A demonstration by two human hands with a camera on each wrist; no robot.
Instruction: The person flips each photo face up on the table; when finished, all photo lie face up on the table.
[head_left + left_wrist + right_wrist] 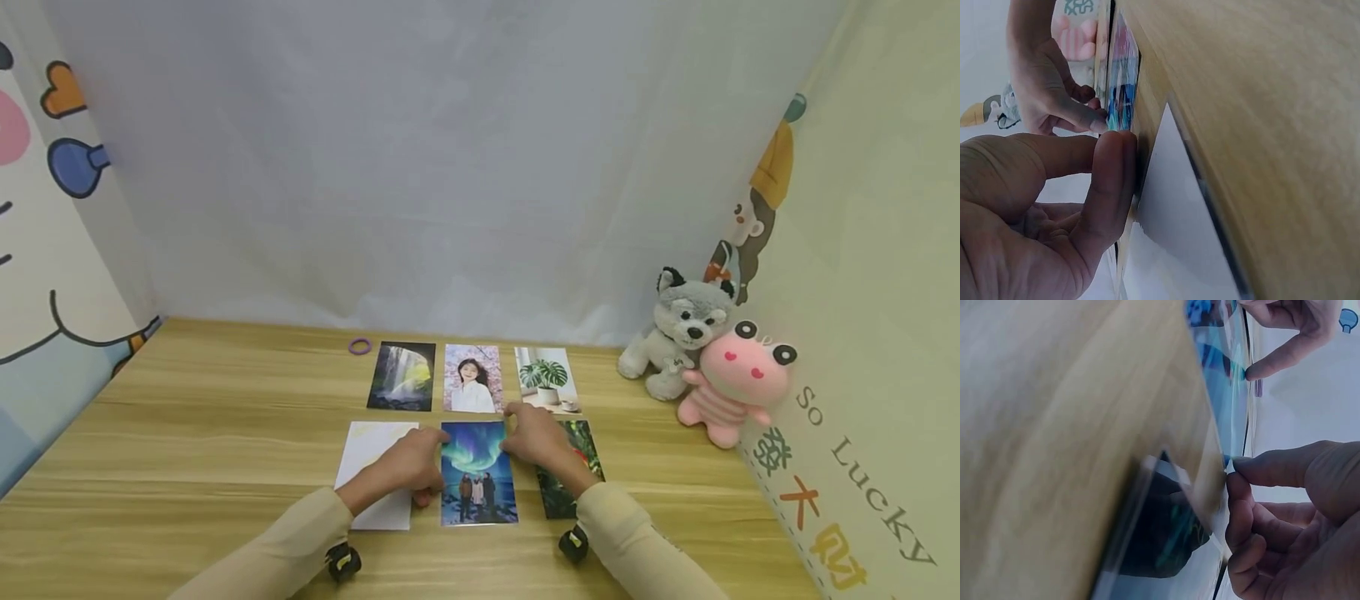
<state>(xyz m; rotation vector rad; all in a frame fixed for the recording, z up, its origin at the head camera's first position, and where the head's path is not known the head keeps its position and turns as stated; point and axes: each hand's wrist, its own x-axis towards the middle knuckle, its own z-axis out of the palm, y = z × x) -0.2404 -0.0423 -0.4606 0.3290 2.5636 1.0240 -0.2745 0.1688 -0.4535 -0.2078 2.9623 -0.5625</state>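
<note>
A glossy photo card [478, 479] of several people under a green aurora lies at the front middle of the table. My left hand [411, 462] pinches its left edge between thumb and finger; part of a whitish card [384, 517] shows beneath that hand. At the opposite edge, my right hand [536, 435] pinches the aurora photo near its upper right side, as the right wrist view [1291, 512] also has it. Partly covered by the right hand and forearm is a dark green photo [557, 496] with some red in it.
Behind lie a waterfall photo [402, 379], a portrait photo [471, 392] and a potted-plant photo [547, 396] in a row. A purple ring [360, 340] sits at the back left. A grey plush dog [667, 333] and a pink plush toy [742, 375] stand at the right.
</note>
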